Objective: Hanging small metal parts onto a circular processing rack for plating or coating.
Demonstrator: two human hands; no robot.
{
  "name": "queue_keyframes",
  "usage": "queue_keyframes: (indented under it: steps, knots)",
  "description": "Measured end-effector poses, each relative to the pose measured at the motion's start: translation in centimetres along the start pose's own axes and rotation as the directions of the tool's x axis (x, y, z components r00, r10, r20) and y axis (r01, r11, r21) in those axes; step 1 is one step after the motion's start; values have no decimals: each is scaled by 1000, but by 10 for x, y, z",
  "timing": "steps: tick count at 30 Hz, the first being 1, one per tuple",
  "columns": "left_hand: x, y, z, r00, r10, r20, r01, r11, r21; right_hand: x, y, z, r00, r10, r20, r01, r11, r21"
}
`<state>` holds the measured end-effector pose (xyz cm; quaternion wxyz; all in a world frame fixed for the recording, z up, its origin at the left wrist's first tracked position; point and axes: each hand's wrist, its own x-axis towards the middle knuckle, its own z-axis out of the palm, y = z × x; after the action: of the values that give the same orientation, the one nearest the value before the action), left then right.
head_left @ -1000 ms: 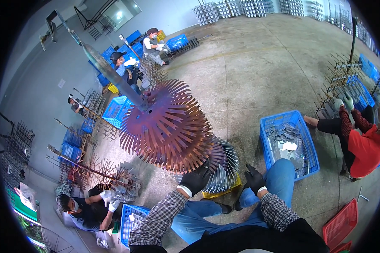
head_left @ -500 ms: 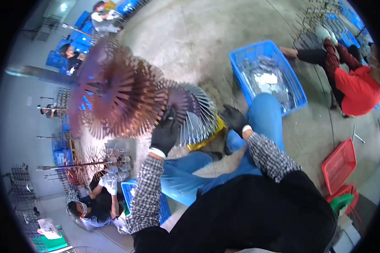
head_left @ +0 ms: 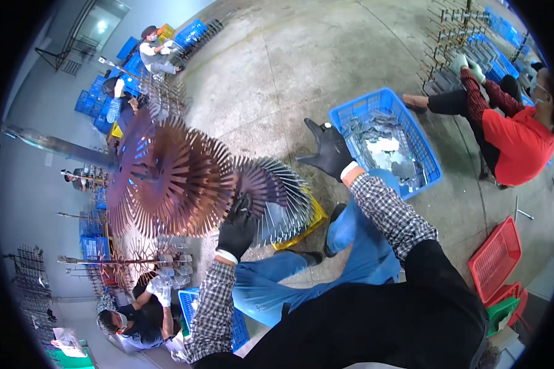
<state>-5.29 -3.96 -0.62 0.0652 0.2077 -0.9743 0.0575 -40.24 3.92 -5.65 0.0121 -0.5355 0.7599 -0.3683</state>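
A large rack of copper-brown prongs (head_left: 194,178), set in fan-like rings along a metal bar (head_left: 58,147), stands in front of me to the left. Flat silver metal pieces (head_left: 289,194) fan out at its near right end. My left hand (head_left: 236,234), in a black glove, has its fingers curled against the prongs beside those pieces; exactly what the fingertips grip is partly hidden. Also gloved in black, my right hand (head_left: 329,149) is held in the air with thumb and fingers spread, nothing in it. It is nearest the left side of a blue crate (head_left: 385,98) of flat silver pieces.
A yellow crate (head_left: 311,227) sits under the rack's near end. To the right a person in red (head_left: 517,141) works at another rack, above a red basket (head_left: 495,252). A person with white gloves (head_left: 144,313) sits at lower left. Other people and blue crates line the left wall.
My right hand has moved forward from beside my knee to near the crate, and its fingers have spread. My left hand stays at the rack. The whole view has tilted slightly.
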Motion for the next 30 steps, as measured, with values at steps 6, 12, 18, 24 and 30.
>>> queue_keyframes:
  steps: [6,12,18,24,30]
  knots:
    - [-1,2,7,995,-100,1,99,981,-170,87,7,-1,987,-41,-158,66,986,156]
    - [-11,-2,16,995,-100,-13,96,975,-202,154,-8,-1,945,-142,-293,194,968,158]
    - [-11,0,15,992,-113,52,120,979,-166,202,-34,-13,938,-145,-314,206,963,171]
    - [-5,9,0,968,-233,91,250,909,-333,235,-66,-30,892,-208,-401,289,945,152]
    - [-10,5,7,966,-232,114,258,894,-366,252,-90,-45,862,-216,-458,308,942,135]
